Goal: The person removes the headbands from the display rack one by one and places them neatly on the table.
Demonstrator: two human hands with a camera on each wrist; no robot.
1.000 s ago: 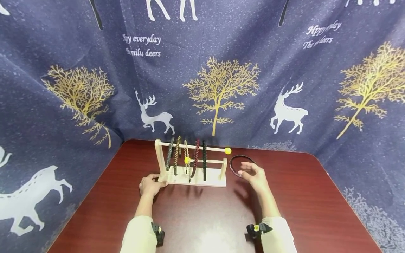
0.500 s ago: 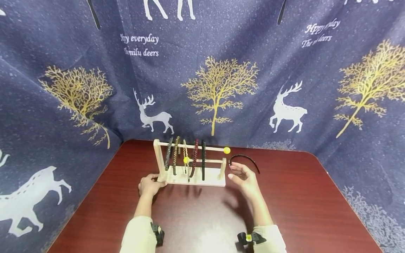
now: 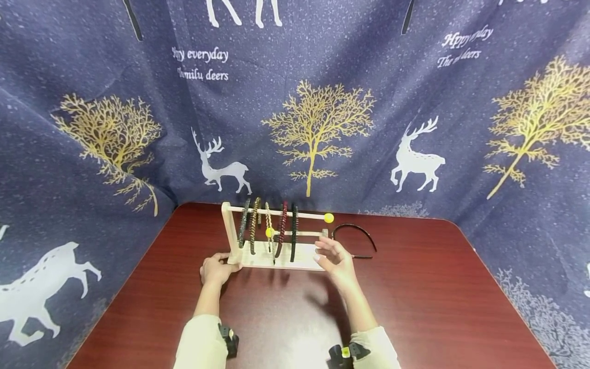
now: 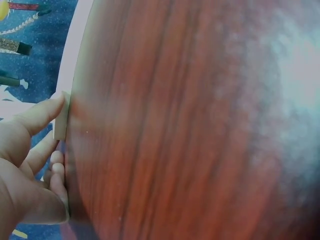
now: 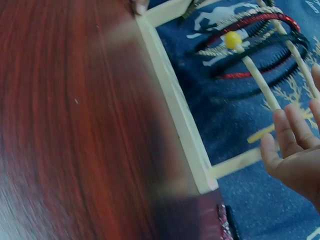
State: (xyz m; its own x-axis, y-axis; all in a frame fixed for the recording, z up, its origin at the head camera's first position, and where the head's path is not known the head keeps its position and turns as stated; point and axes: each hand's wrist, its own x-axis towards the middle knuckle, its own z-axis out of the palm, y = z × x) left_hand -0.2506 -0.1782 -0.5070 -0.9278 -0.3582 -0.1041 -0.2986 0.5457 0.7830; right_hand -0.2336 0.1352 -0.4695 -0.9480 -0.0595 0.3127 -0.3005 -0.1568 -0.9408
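Note:
A pale wooden rack (image 3: 304, 256) with two rods and yellow end knobs stands on the table in the head view. From its rods hang several headbands: a black headband (image 3: 294, 241), a dark red headband (image 3: 282, 230), a cream twisted one, a gold one and a grey one. My left hand (image 3: 214, 269) grips the base at its left corner, thumb and fingers (image 4: 42, 115) on the wood in the left wrist view. Beside the rack's right end is my right hand (image 3: 337, 264), fingers loosely spread, holding nothing. Behind it lies a loose dark headband (image 3: 367, 234), partly hidden.
The reddish-brown table (image 3: 428, 297) extends around the rack on both sides and in front. A blue cloth backdrop (image 3: 276, 128) printed with deer and trees hangs close behind and along the sides.
My right hand has moved left, away from the loose headband, to the rack's right end. More of that headband now shows on the table. The left hand keeps its place on the rack.

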